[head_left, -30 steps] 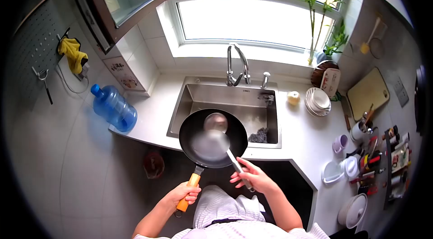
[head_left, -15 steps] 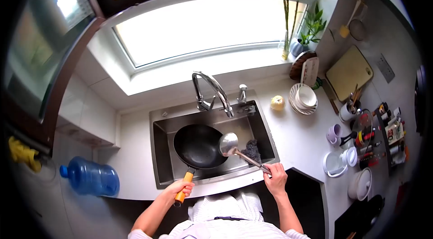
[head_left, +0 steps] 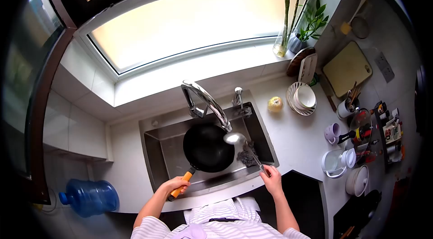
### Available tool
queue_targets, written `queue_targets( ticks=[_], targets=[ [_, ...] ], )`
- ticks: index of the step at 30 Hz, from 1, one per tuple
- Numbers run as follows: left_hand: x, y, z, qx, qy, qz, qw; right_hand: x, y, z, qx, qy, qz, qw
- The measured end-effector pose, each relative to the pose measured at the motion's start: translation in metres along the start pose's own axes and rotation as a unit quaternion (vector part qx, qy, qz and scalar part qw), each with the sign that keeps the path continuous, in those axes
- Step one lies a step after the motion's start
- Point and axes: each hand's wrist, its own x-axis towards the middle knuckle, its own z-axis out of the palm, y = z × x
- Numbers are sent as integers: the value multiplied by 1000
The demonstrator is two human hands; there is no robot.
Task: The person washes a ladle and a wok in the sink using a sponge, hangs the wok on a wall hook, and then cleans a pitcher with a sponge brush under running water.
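My left hand (head_left: 177, 185) is closed around the orange handle of a black wok (head_left: 208, 149), which is held in the metal sink (head_left: 152, 158). In my right hand (head_left: 272, 180) is the handle of a metal ladle (head_left: 234, 138). The ladle's bowl is just below the spout of the chrome faucet (head_left: 208, 99), at the wok's right edge; whether it touches the wok I cannot tell. A dark grey scrubbing cloth (head_left: 246, 157) lies in the sink, partly behind the ladle handle.
Right of the sink are a wrapped round fruit (head_left: 274, 104) and stacked bowls (head_left: 304, 98). Farther right stand a purple mug (head_left: 332, 133), a glass pitcher (head_left: 333, 163) and a lidded pot (head_left: 356, 181). A blue water jug (head_left: 92, 197) lies at the left.
The wok has shifted right within the sink. The ladle's bowl has moved closer to the faucet spout and looks turned. The camera view has tilted slightly.
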Motion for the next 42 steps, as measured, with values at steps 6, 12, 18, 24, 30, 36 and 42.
queue_targets(
  ticks=[6,12,18,24,30,36,42],
  targets=[
    [37,-31,-43,437,230,15,869,24,1,5,308,-256,243,884],
    [64,-46,-35,502,341,-28,795,37,-6,2,314,-292,271,862],
    [71,44,99,4,185,209,960,56,-27,34,261,-356,249,862],
    [63,96,169,-414,9,199,888,96,-76,38,105,-445,163,874],
    [18,84,147,-544,-57,114,829,172,-130,31,151,-205,-333,908],
    [9,62,139,-593,-59,151,788,187,-147,68,151,-309,-390,854],
    [0,74,146,-620,13,143,771,177,-155,102,207,-296,-422,832]
  ],
)
